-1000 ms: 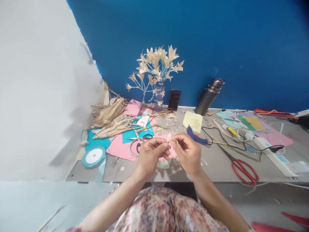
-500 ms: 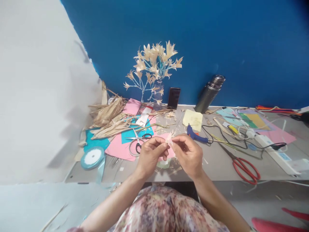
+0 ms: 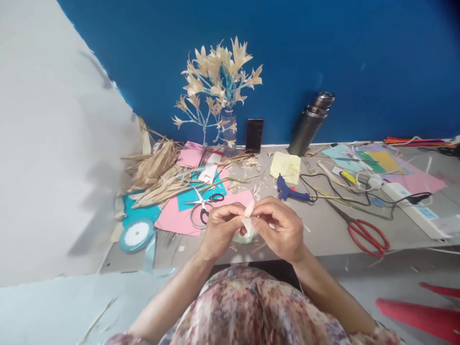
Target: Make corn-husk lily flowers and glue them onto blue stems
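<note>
Between both hands is a small pale petal-shaped piece [image 3: 248,210], probably corn husk, with one tip up and another hanging below the fingers. My left hand [image 3: 222,231] pinches its left side between thumb and fingers. My right hand [image 3: 282,229] pinches the right side, fingertips almost touching the left ones. Just left of the hands, small black-handled scissors [image 3: 204,211] lie partly open on pink paper [image 3: 170,221]. A blue glue gun [image 3: 293,192] rests on the table beyond my right hand.
Husk flowers [image 3: 219,72] stand in a clear bottle at the back, beside a phone [image 3: 254,135] and a leaning thermos [image 3: 312,123]. Dried husks [image 3: 158,167] and a ribbon roll [image 3: 136,235] lie left. Red-handled scissors [image 3: 368,237], cables and a power strip [image 3: 413,211] lie right.
The fingers have shifted on the pale piece, and more of it now shows above and below them. My view has tilted slightly, so the table items sit a little higher.
</note>
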